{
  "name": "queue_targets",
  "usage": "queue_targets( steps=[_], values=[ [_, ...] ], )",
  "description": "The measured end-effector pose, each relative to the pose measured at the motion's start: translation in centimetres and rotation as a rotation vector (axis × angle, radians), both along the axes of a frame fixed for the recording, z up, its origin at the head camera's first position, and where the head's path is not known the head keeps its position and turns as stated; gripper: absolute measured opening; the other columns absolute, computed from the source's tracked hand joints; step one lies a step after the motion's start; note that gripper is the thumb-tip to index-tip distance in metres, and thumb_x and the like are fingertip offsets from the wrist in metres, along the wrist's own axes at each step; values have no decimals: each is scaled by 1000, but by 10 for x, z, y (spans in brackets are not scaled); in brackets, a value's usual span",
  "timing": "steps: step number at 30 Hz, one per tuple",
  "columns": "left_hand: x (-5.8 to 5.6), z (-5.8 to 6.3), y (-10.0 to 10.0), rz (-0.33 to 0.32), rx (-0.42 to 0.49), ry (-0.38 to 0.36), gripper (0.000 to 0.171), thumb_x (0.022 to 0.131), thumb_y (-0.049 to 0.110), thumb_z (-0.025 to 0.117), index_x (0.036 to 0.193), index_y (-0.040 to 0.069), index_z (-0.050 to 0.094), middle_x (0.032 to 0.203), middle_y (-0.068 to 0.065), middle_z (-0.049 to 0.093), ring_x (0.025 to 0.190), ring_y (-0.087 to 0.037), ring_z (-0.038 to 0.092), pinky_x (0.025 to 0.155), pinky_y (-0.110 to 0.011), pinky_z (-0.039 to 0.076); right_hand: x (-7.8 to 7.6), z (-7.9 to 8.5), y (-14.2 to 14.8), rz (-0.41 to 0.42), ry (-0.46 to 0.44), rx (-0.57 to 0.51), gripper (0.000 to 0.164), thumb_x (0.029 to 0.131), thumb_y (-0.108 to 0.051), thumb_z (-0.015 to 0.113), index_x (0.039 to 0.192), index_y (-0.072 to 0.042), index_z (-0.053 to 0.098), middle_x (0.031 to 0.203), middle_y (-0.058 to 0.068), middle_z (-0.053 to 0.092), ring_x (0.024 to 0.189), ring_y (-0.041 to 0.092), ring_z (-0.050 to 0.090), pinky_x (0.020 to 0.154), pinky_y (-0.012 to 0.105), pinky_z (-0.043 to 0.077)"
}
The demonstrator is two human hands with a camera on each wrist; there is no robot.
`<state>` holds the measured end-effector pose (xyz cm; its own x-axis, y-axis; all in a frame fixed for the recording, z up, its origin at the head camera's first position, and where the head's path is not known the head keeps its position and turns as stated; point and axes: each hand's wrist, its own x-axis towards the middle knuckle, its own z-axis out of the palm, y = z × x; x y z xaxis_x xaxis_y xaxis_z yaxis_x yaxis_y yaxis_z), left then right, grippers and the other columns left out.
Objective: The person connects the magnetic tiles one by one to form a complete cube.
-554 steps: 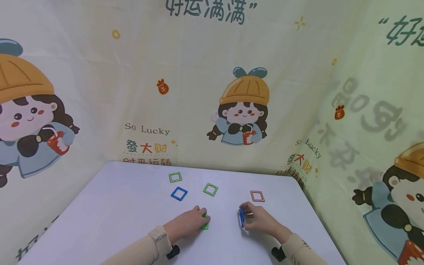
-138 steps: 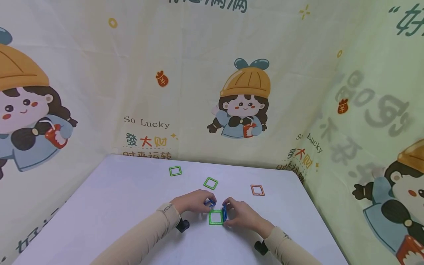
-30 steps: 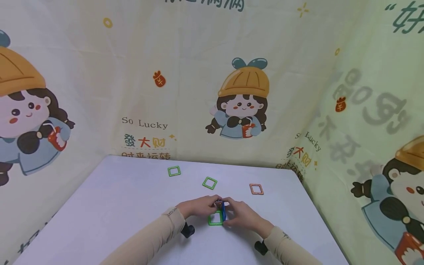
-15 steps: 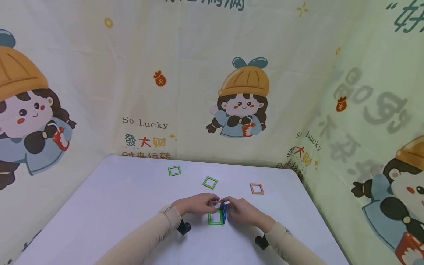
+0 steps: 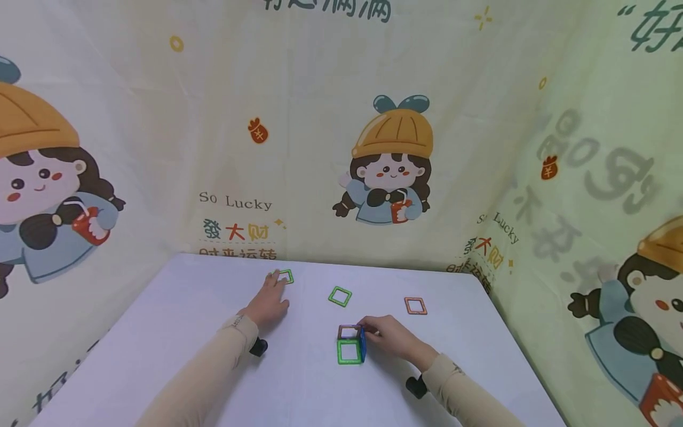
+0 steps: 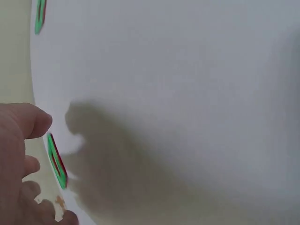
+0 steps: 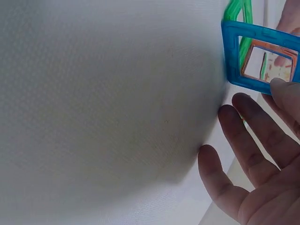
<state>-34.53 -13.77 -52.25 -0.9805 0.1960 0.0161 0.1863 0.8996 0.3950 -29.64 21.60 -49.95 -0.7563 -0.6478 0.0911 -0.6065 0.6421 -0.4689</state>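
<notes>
My left hand [image 5: 267,303] reaches out to the far left, its fingers stretched over a flat green square magnetic tile [image 5: 289,276]; a grip on it is not visible. In the left wrist view, the thumb lies near that green tile's end. My right hand [image 5: 393,336] pinches the upper far corner of an upright blue magnetic tile [image 7: 253,33] between thumb and forefinger, with the other fingers spread. The blue tile stands along the right side of a flat green tile [image 5: 349,363]. A brownish-orange tile [image 5: 350,326] stands at that green tile's far side, meeting the blue one.
Another green tile [image 5: 340,288] lies flat beyond the joined tiles. Farther right lies an orange tile [image 5: 416,313]. The white table [image 5: 176,332] ends at a printed cloth backdrop [image 5: 309,178] behind and on the sides.
My left hand has let go of the brownish tile, which stays upright, and has moved far left to the distant green tile. The right hand stays at the blue tile.
</notes>
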Motion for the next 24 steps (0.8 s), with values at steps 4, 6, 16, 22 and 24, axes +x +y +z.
queue_targets(
  steps=[4,6,16,22,24],
  values=[
    [4,2,-10,29,-25,-50,66,101,18,49,155,-14,29,166,-33,17,155,-51,15,126,-57,18,2,0,0,-24,1,0,18,99,-6,65,114,-12,73,106,2,78,100,14,73,86,35,61],
    [7,4,-10,34,-25,-68,63,101,16,48,153,-16,32,163,-35,24,153,-51,21,126,-57,21,2,-1,0,-39,-12,0,18,99,-7,65,115,-11,74,107,2,78,100,14,73,86,36,61],
    [13,15,-8,20,-243,91,49,98,16,59,138,-12,55,161,-28,37,148,-49,35,108,-62,46,5,0,-1,-95,-74,0,17,95,-9,71,112,-11,75,105,1,77,94,12,71,85,36,60],
    [8,17,-8,-20,-367,108,48,97,16,61,138,-10,56,158,-24,44,150,-43,36,105,-62,48,8,-2,-2,-113,-71,2,16,94,-9,71,109,-10,75,101,1,78,92,12,72,85,35,60],
    [9,18,-6,-14,-347,91,49,98,14,59,140,-10,53,154,-25,49,148,-43,39,107,-64,46,10,-1,-2,-115,-78,-2,16,94,-8,71,109,-10,75,102,1,78,93,13,73,85,36,60]
  ],
)
